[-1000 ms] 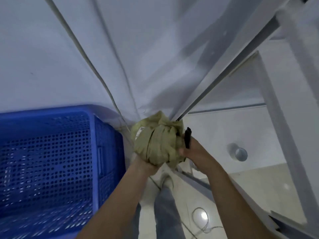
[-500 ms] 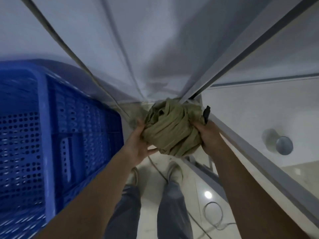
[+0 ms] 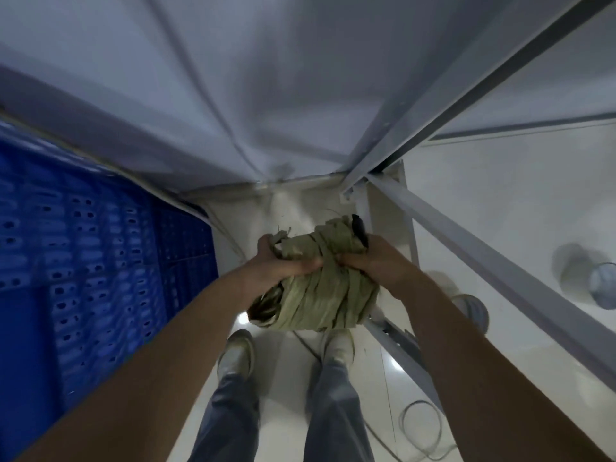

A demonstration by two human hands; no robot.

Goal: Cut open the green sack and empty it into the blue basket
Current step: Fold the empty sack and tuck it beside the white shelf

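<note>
A: Start from the sack and sweep across. What's farthest left of it?

B: The blue basket [image 3: 83, 261], a perforated plastic crate whose wall fills the far left, well apart from the green sack [image 3: 320, 288]. The basket is blurred, so I can't see into it.

A: And next?

B: The left hand [image 3: 283, 261], clamped on the sack's upper left, fingers dug into the woven strips. The sack itself is a scrunched-up bundle held in the air between both hands, above the person's shoes [image 3: 238, 355] and the pale tiled floor [image 3: 286, 411].

A: The other side of the sack?

B: The right hand [image 3: 376, 258] grips the upper right of the bundle. A dark, slim object [image 3: 359, 228] pokes up from that same grasp, just at the sack's top right corner. Too blurred to say whether it's a cutter.

A: Further right?

B: A grey metal frame rail [image 3: 483, 261] runs diagonally beside the sack, and a thin wire loop [image 3: 420, 428] lies on the floor below and right of it. Far right of the sack sits a round metal fitting [image 3: 603, 285].
</note>
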